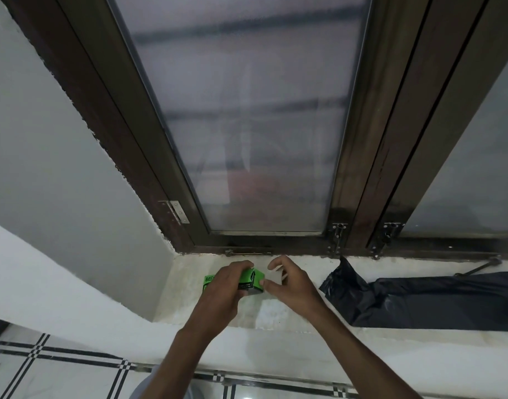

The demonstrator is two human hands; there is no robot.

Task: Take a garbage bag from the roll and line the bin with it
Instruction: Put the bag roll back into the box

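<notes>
Left hand point(226, 286): I see it wrapped over the green box point(248, 279), fingers curled on top and thumb underneath, pinning the box against the window sill point(275, 312). I judge this steadies the box so the other hand can pull from it.

Right hand point(290, 283): thumb and forefinger pinched at the box's near end, where a dark edge shows; the other fingers are spread and lifted clear. Whether the pinch has caught bag film or only the box flap, I cannot tell.

Green box: printed in black, lying on the left part of the sill, close to the corner of the wall. I take it to hold the roll of bags; the roll itself is hidden.

Black bag point(419, 300): a loose, crumpled length of black plastic lying along the sill to the right, well apart from both hands and untouched.

Window point(247, 125): frosted pane in a dark frame, directly behind the sill.

Bin: not in view.

Stage, in my judgement: drawing a bag out; lining has not begun.
</notes>
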